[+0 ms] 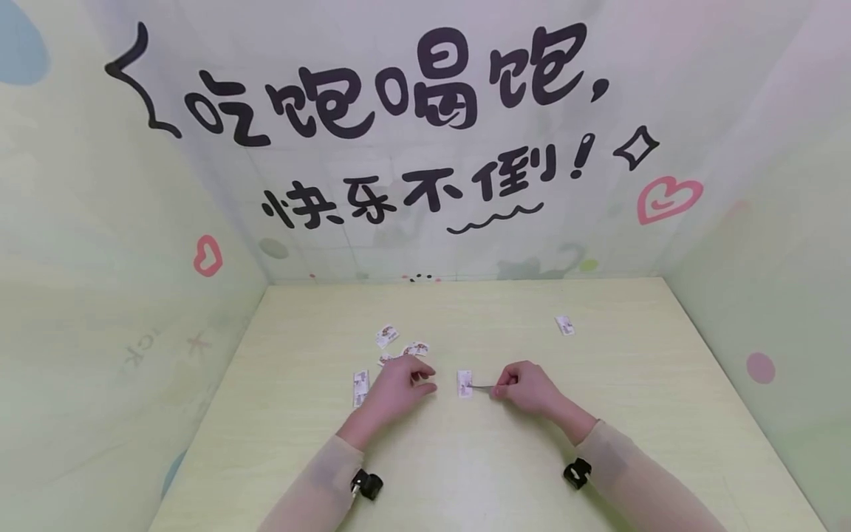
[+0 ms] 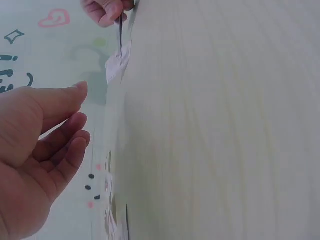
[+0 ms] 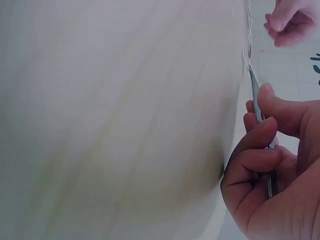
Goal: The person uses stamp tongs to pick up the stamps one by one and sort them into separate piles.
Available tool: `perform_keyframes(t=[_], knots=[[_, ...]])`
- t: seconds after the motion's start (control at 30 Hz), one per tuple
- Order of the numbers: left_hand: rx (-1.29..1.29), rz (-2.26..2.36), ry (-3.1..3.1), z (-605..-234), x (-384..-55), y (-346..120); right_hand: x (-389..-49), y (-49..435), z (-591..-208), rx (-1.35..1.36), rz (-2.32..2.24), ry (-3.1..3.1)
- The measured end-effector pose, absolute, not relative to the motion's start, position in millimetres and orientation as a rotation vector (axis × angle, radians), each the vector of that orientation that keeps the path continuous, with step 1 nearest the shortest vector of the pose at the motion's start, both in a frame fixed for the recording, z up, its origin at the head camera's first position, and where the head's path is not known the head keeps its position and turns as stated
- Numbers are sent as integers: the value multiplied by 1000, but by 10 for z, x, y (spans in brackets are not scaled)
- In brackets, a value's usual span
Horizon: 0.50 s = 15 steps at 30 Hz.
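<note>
Bright head view, 2 dimmer, hazy wrist views.

On your pale wooden bench (image 1: 465,473), a white-and-purple rectangular paper card (image 1: 464,375) lies between your left hand (image 1: 401,386) and right hand (image 1: 528,388), slim silver metal tweezers (image 1: 484,388) reaching it from the right. White printed paper pieces (image 1: 387,336) lie behind your left hand; a similar card (image 1: 564,325) lies back right.

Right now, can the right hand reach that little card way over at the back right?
Probably yes: nothing stands between the right hand and that card, though that hand holds tweezers.
</note>
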State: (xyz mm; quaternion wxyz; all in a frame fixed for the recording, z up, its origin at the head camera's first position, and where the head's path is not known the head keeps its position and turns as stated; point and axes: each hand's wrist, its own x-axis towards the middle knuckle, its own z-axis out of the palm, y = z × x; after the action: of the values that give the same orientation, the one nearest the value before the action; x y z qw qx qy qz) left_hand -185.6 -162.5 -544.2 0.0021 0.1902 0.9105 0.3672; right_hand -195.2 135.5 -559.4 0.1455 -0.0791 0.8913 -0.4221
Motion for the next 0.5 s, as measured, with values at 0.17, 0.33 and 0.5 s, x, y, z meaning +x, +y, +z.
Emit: perform_keyframes(t=[0.17,0.33,0.5], knots=[[582,1117,2876,-5430,-1826,-2054,-1953,1387,-5563,-230,-1241,2557],[586,1063,2843,-5445,-1777,-2424,-1957,1441,-5541,-230,-1262,2565],[565,1037,2789,-5493,-1723,-2627,-1953,1503,-5545,-230,-1259,2589]])
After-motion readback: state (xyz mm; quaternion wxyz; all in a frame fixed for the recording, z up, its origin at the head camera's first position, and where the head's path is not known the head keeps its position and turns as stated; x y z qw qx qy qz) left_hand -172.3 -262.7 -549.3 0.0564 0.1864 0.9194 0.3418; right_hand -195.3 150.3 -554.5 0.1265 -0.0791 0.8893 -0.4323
